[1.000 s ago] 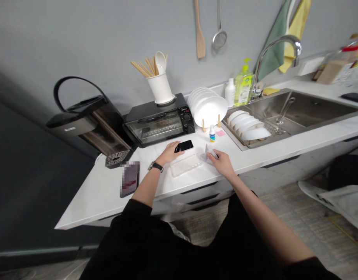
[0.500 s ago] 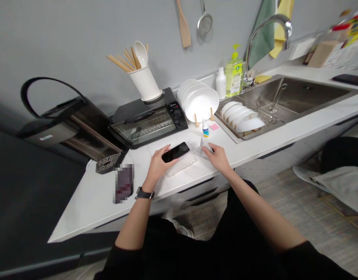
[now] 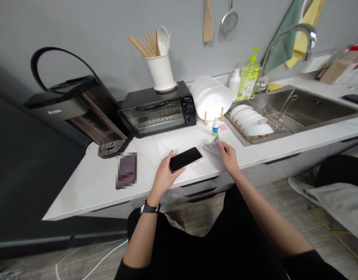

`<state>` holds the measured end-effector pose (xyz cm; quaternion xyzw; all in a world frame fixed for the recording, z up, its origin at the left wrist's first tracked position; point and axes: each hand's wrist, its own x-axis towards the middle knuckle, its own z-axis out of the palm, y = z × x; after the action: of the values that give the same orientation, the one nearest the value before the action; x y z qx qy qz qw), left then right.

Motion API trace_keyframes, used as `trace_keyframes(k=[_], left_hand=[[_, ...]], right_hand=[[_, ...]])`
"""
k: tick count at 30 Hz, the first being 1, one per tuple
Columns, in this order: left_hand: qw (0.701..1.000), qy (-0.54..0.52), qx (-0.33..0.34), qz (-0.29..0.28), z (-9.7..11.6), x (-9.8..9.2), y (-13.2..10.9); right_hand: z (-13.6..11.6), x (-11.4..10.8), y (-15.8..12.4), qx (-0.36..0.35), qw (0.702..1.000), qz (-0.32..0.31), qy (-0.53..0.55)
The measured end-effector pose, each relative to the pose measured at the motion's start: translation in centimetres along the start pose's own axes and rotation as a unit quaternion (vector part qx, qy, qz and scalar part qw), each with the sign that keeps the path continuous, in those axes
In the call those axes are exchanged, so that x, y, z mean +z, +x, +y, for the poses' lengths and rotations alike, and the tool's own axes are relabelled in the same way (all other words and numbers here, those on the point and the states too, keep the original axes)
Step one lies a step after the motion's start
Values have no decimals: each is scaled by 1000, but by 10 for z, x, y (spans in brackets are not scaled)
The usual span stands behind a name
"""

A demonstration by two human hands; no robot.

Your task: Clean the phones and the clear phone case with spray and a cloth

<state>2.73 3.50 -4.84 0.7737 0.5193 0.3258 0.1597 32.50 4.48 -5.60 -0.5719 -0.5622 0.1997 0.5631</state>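
Note:
My left hand (image 3: 166, 173) grips the left end of a black-screened smartphone (image 3: 186, 159), thumb on the near edge and fingers on the far edge. The phone lies low over the counter, screen up, with a pale rim showing along its near side. My right hand (image 3: 228, 155) is closed on a thin grey cloth (image 3: 211, 145), crumpled on the counter just right of the phone. Behind that cloth stands a small white spray bottle (image 3: 215, 126) with a blue and yellow label, beside a pink sticky note (image 3: 223, 127).
A toaster oven (image 3: 158, 112) carries a white utensil holder (image 3: 161, 73). To its left stands a black drinks machine (image 3: 91, 105), with a pixelated dark item (image 3: 127, 171) in front. White plates (image 3: 213, 103), bowls (image 3: 257, 129) and a steel sink (image 3: 319, 112) are on the right.
The phone has moved over the spot where the clear phone case lay; the case no longer shows separately. My right hand has drawn slightly away with the cloth. The view has shifted.

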Motion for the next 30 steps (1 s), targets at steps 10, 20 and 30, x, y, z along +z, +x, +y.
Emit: trace_keyframes(k=[10, 20, 30], left_hand=[[1000, 7, 20, 17, 5, 4, -4], [999, 0, 8, 34, 6, 7, -5], [989, 99, 103, 48, 10, 8, -8]], right_hand=[[-49, 64, -54, -278, 911, -248, -175], [-25, 40, -37, -228, 902, -214, -297], [-24, 42, -32, -61, 993, -87, -60]])
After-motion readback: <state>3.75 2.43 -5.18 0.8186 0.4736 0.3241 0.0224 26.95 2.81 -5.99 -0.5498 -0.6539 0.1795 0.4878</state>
